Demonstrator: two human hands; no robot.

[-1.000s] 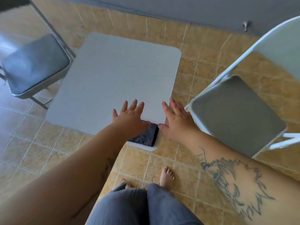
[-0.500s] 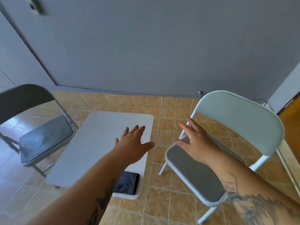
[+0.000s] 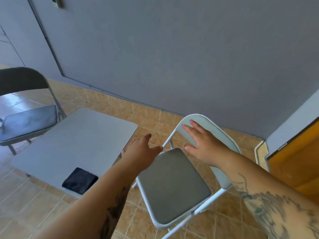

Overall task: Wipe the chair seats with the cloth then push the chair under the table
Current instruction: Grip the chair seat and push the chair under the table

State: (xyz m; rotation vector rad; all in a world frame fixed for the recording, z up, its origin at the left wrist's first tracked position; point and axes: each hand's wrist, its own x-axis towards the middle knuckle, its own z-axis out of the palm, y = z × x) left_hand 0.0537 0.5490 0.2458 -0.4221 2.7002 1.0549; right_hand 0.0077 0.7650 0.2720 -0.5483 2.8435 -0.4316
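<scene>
I see bare floor (image 3: 143,118) between desk (image 3: 74,140) edge and white chair (image 3: 174,185). My left hand (image 3: 141,152) and right hand (image 3: 203,145) are released, holding nothing; cloth (image 3: 80,181) lies on the desk's near edge.

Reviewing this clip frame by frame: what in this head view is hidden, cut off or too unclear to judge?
- Cloth: its near corner is hidden behind the left forearm.
- Dark chair: cut off by the left edge of the head view.
- White chair: its legs are mostly hidden beneath the seat.
- Right hand: contact with the backrest cannot be confirmed.
- Left hand: the fingers are foreshortened; contact with the chair frame is unclear.
- Table: its legs are hidden under the top.
</scene>
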